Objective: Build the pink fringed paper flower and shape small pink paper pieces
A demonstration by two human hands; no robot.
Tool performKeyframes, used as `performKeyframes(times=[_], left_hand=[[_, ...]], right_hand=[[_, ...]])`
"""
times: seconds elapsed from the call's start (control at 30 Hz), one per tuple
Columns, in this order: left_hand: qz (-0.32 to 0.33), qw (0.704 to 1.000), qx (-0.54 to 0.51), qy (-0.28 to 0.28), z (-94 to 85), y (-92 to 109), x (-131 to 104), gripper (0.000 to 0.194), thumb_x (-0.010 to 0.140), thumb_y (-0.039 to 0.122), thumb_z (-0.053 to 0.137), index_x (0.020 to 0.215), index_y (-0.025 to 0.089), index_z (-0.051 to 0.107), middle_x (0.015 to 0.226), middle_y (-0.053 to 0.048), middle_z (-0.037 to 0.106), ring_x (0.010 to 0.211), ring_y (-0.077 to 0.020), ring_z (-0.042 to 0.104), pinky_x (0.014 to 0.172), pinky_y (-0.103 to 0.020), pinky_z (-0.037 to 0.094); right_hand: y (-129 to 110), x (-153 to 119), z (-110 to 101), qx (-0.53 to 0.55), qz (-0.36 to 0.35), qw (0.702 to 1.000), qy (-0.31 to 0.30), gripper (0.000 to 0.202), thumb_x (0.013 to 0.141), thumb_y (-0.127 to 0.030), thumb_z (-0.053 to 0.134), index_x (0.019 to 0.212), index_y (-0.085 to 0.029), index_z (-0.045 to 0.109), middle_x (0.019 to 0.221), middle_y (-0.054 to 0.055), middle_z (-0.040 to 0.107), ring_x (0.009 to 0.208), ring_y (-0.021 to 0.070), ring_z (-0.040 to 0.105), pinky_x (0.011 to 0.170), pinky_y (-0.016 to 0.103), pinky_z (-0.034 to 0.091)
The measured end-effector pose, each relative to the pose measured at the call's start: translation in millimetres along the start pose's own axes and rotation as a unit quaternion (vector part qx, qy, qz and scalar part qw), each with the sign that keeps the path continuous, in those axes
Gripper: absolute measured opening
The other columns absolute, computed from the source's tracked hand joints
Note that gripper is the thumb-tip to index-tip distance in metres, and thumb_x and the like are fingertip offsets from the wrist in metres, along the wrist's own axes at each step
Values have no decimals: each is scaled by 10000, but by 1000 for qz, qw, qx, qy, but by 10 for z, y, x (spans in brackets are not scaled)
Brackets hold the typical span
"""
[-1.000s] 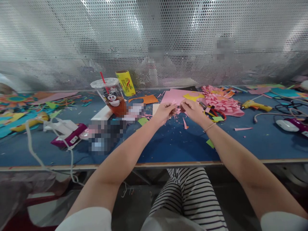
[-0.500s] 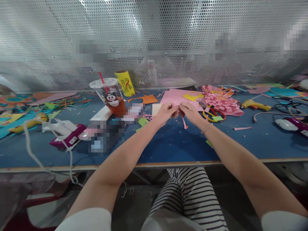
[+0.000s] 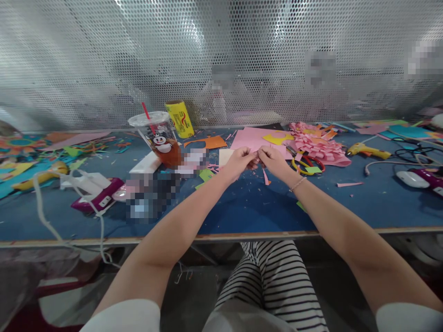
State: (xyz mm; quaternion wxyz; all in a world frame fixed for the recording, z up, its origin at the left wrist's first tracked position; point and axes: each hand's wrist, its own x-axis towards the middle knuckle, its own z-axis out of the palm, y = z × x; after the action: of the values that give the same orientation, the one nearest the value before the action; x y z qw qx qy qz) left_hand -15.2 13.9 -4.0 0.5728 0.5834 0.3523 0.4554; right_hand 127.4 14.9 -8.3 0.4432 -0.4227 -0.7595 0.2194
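Note:
My left hand [image 3: 242, 159] and my right hand [image 3: 272, 159] meet above the blue table, fingers curled into a pinch at the tips. Whatever lies between the fingertips is too small and hidden to make out; a bit of pink shows there. Just behind them is a sheet of pink paper [image 3: 247, 136], with a yellow paper cutout [image 3: 277, 138] on it. Beside my right hand lie scissors with red and yellow handles [image 3: 306, 164]. A narrow pink paper strip [image 3: 266, 177] sits below my fingers. To the right is a fringed pink paper piece [image 3: 320, 147].
A drink cup with a red straw [image 3: 166, 145] and a yellow roll [image 3: 180, 120] stand at left. Yellow glue guns [image 3: 370, 151] lie at both sides, with cables and purple power strips [image 3: 100, 196]. Perforated metal [image 3: 242, 46] closes off the back.
Both hands stay in nearly the same place, with only a slight shift of the fingers. The things on the table have not moved.

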Motion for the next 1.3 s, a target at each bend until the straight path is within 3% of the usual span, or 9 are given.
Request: performKeyframes(times=[0.23,0.37,0.67,0.83,1.1,1.3], left_hand=[[-18,998,-49,-30,4,48,-19,207,729,290,604,681,143,466,575,4,579,474,-80,557,511,-208,429],[-28,995,-97,-13,14,77,-30,223,755,347,556,705,138,501,565,-15,594,481,-107,574,513,-232,441],[-6,999,-39,11,2,24,2,149,755,258,572,716,126,516,608,-8,607,480,-81,574,510,-204,440],[10,1000,-9,-1,-28,-20,28,181,765,282,570,713,126,496,602,9,585,495,-79,574,518,-208,443],[17,1000,3,-8,-24,-8,14,181,769,285,565,715,126,496,606,6,587,497,-79,574,515,-209,440],[2,1000,-13,12,-2,14,7,172,749,273,590,720,131,497,593,5,596,493,-81,575,529,-214,454]], right_hand=[[-6,7,-12,45,19,999,7,216,822,-258,394,615,-196,401,494,-50,423,452,86,410,471,231,314],[3,10,-13,71,19,997,5,235,831,-286,399,612,-201,378,490,-51,407,455,85,403,464,227,310],[75,14,12,170,38,985,4,354,839,-477,376,626,-196,406,518,-43,414,470,93,430,473,237,354],[44,12,8,109,18,994,-9,268,800,-364,472,605,-186,435,503,-44,425,467,91,428,472,242,329],[68,28,6,218,22,975,-26,223,753,-314,500,587,-185,427,520,-51,425,442,76,418,442,224,332],[63,32,-29,194,26,980,-30,213,750,-285,493,572,-188,426,495,-55,400,447,74,387,455,221,323]])
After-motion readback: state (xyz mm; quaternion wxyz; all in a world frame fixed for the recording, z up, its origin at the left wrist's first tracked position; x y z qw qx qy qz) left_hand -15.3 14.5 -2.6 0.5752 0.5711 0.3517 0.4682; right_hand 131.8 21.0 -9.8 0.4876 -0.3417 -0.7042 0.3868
